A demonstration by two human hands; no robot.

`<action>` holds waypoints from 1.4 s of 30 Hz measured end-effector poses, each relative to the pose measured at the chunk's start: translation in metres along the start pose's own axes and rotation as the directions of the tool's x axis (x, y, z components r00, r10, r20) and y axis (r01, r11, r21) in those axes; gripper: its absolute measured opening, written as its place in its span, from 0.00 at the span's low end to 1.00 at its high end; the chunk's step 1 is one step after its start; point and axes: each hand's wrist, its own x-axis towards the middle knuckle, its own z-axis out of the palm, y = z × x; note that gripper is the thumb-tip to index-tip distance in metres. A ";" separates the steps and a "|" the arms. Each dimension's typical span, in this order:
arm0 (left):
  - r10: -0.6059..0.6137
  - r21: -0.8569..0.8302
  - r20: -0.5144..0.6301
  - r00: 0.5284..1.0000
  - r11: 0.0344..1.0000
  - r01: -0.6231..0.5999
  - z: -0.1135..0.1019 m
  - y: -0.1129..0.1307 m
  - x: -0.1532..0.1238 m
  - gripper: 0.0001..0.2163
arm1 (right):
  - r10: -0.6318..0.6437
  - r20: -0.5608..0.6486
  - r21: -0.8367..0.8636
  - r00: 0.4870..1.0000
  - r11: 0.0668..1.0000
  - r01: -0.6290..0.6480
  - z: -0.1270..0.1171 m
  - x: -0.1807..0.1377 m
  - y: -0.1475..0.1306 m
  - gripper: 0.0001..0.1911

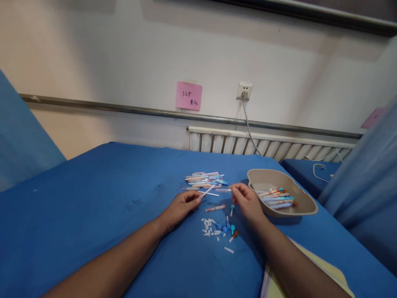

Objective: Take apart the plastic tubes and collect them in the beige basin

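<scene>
My left hand is closed, pinching a thin white pen refill that slants up to the right. My right hand is closed on the right end of a pale, see-through pen barrel, which points left toward the refill. Just beyond both hands lies a loose heap of pen parts in pale and blue tones. Nearer to me rests a printed pen barrel. Below it are several small white tips, blue caps, a teal piece and a brown piece.
A beige bin with several pens in it stands right of my right hand. A yellow folder-like item lies under my right forearm. A blue cloth covers the table. Behind are a radiator and a plugged socket.
</scene>
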 end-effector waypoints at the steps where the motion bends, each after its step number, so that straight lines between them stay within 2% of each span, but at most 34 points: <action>1: 0.005 0.009 0.010 1.000 1.000 -0.006 0.000 0.000 0.000 0.15 | 0.001 -0.040 0.025 0.999 1.000 0.000 -0.002 0.001 -0.002 0.14; 3: 0.017 0.025 0.039 0.999 1.000 -0.017 0.000 -0.001 0.000 0.15 | 0.000 -0.089 0.053 0.996 0.999 0.004 -0.004 0.002 -0.005 0.14; 6: 0.026 0.041 0.072 0.997 0.999 -0.029 0.000 -0.001 0.000 0.15 | -0.003 -0.090 0.052 0.996 0.999 0.008 -0.006 0.001 -0.007 0.14; 12: 0.015 0.059 0.062 0.998 0.998 -0.019 0.002 0.002 -0.003 0.15 | 0.001 -0.051 0.025 0.999 1.000 0.000 -0.006 0.002 -0.004 0.14; 18: 0.023 0.071 0.053 0.998 0.997 -0.027 0.002 0.002 -0.003 0.15 | -0.017 -0.092 0.031 0.996 0.999 0.020 -0.009 0.004 0.001 0.14; 30: 0.055 0.093 0.059 0.997 0.994 -0.060 0.002 0.003 -0.003 0.13 | -0.032 -0.052 -0.014 0.998 0.999 0.032 -0.011 0.005 0.001 0.15; 37: 0.069 0.107 0.060 0.996 0.991 -0.075 0.003 0.005 -0.005 0.12 | -0.051 -0.036 -0.101 0.998 0.994 0.047 -0.011 0.005 0.004 0.14; 42: 0.095 0.137 0.080 0.992 0.985 -0.105 0.004 0.006 -0.006 0.13 | -0.038 0.043 -0.112 0.998 0.993 0.042 -0.005 0.002 0.008 0.14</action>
